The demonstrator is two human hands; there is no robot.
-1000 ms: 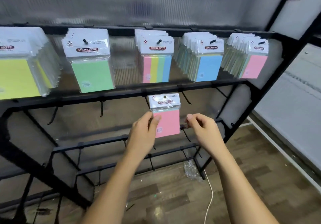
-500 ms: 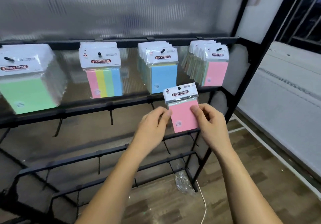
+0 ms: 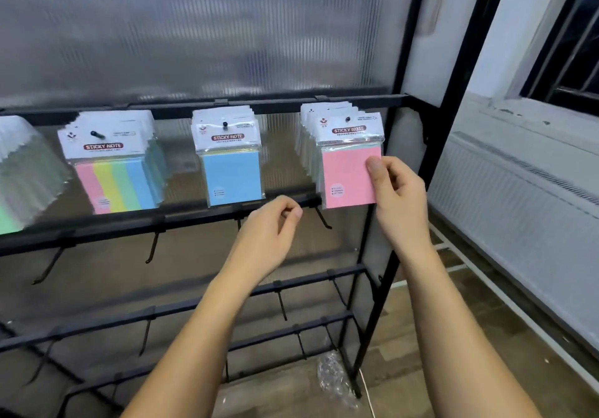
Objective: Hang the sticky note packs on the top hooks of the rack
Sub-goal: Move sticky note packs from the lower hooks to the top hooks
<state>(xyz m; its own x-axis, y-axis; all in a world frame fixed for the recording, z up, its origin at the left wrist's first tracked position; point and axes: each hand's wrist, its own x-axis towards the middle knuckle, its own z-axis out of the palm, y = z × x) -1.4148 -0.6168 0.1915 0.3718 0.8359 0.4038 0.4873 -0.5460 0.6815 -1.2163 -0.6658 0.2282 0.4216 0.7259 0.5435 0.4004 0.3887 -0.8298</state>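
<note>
A pink sticky note pack (image 3: 348, 174) hangs at the front of the rightmost top hook (image 3: 347, 119), with several packs behind it. My right hand (image 3: 393, 190) pinches its right edge, thumb on the pink front. My left hand (image 3: 270, 232) hovers below and to the left, fingers loosely curled and holding nothing. On the same top bar (image 3: 278, 106) hang a blue pack stack (image 3: 230, 158) and a striped multicolour stack (image 3: 110, 164). A further stack at the far left edge (image 3: 22, 171) is blurred.
Below the top row the black rack (image 3: 366, 255) has several bars with bare hooks (image 3: 322, 218). A ribbed translucent panel backs it. Crumpled clear plastic (image 3: 334, 378) and a white cord lie on the wooden floor. A pale wall ledge and window are at the right.
The pink pack went from in front of the second bar up and right onto the rightmost top hook. My left hand let go of it and dropped away; the view turned right.
</note>
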